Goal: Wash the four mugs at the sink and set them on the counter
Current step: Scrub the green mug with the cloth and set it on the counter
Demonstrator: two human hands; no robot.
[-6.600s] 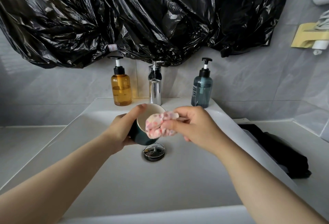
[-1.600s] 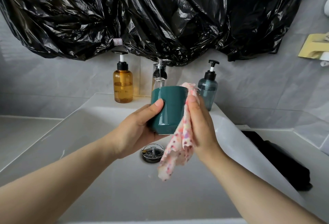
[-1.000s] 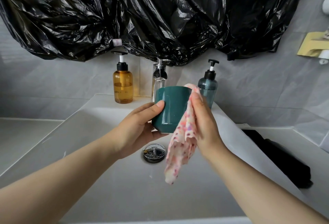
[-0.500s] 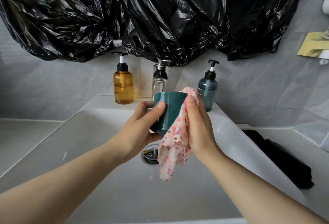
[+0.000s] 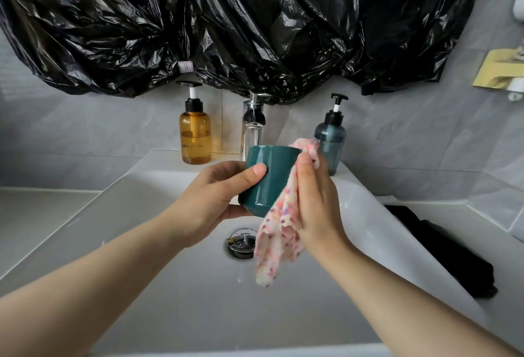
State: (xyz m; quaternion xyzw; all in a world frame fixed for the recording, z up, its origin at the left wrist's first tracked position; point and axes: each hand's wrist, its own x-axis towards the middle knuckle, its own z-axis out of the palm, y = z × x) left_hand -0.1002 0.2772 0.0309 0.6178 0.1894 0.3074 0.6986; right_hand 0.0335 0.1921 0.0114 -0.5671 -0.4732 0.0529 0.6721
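A dark green mug point(image 5: 269, 178) is held upright above the white sink basin point(image 5: 175, 285), in front of the chrome tap point(image 5: 252, 127). My left hand point(image 5: 218, 200) grips its lower left side, thumb across the front. My right hand point(image 5: 314, 203) presses a pink spotted cloth point(image 5: 279, 232) against the mug's right side, fingers reaching up to the rim; the cloth's loose end hangs down over the drain point(image 5: 241, 243). No other mug is in view.
An amber pump bottle point(image 5: 195, 135) stands left of the tap and a blue-grey pump bottle point(image 5: 330, 144) right of it. A black cloth point(image 5: 442, 249) lies on the right counter. A grey counter point(image 5: 37, 215) runs to the left. Black plastic sheeting point(image 5: 241, 22) hangs overhead.
Earlier the cloth was wiping inside the tilted mug; now the mug stands upright and the cloth rubs its outer right side. Over the last second my right hand has slid along that side.
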